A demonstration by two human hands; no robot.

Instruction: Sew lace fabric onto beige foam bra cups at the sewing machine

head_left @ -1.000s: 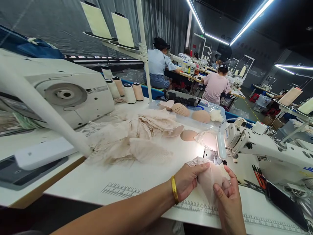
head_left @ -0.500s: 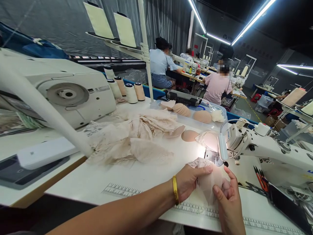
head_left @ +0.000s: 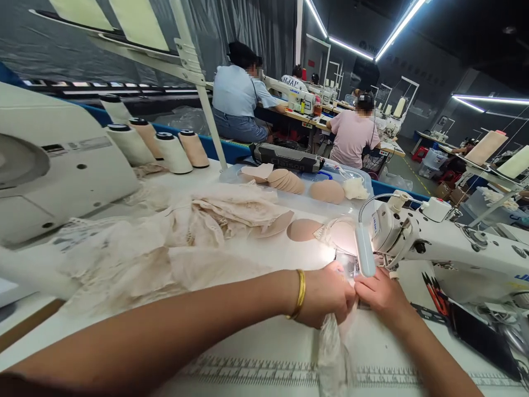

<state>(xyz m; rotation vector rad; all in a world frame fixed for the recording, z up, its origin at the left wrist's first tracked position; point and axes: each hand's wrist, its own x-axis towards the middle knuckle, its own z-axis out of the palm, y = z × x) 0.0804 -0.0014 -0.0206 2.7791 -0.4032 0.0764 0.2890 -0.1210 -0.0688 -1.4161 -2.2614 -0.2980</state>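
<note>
A sheer, pale beige lace piece (head_left: 333,347) lies crumpled on the white table, its upper end under the sewing machine's needle.

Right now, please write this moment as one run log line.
left hand: holds lace piece | right hand: on same piece | place: under sewing machine head, lamp lit | lace pile: left on table

Lace pile (head_left: 173,237) heaped on bench (head_left: 256,336), foam cups (head_left: 303,229) beside it. Four thread cones (head_left: 173,153) at back. Two people sewing further off.
</note>
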